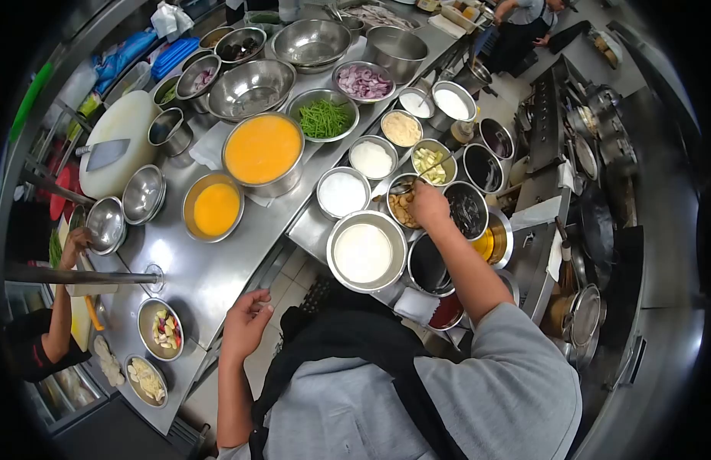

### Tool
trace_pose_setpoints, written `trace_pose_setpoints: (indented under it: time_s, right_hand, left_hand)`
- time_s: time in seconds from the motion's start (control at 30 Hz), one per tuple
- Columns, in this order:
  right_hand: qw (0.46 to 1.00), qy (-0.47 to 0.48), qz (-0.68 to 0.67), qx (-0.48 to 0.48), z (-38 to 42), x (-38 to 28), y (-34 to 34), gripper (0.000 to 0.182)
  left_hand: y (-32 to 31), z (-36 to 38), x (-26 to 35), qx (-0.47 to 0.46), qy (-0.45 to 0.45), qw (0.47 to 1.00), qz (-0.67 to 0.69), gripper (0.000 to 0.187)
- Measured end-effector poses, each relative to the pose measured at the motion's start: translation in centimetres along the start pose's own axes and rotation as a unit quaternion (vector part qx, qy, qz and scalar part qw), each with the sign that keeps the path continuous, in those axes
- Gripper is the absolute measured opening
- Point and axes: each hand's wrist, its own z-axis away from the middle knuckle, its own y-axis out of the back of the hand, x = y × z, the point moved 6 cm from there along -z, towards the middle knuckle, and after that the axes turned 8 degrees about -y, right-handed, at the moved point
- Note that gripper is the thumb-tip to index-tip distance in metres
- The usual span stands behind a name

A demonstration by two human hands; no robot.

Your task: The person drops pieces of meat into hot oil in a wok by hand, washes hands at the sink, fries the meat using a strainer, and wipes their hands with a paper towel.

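Observation:
My right hand (pixel 430 205) reaches over the group of containers, its fingers closed round the handle of a metal spoon (pixel 402 185). Beneath the fingers is a small bowl of brown pieces (pixel 401 208); a container of pale green pieces (pixel 433 164) stands just behind it. Nearer my body is a large pot of white liquid (pixel 363 251), with a container of white powder (pixel 343 193) at its back left. My left hand (pixel 248 318) hangs beside the table edge, fingers loosely curled, with nothing visible in it.
On the steel table (pixel 217 272) stand a pot of orange liquid (pixel 263 149), a smaller bowl of it (pixel 216 209) and green beans (pixel 323 118). A co-worker's hand (pixel 75 244) touches a metal bowl (pixel 106 225) at left. A cleaver (pixel 107 154) lies on a round board (pixel 121 172).

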Motion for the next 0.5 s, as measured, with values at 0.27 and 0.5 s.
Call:
trace_pose_setpoints:
  time_s: [0.27, 0.5]
  right_hand:
    - [0.999, 0.012, -0.036, -0.009, -1.3, 0.3, -1.3, 0.020]
    - [0.998, 0.043, -0.029, 0.043, -0.6, 0.2, -0.5, 0.022]
  left_hand:
    - [-2.6, -0.4, 2.8, -0.006, 0.009, 0.997, -0.070, 0.032]
    - [-1.5, 1.3, 1.8, -0.025, -0.018, 0.996, -0.088, 0.031]
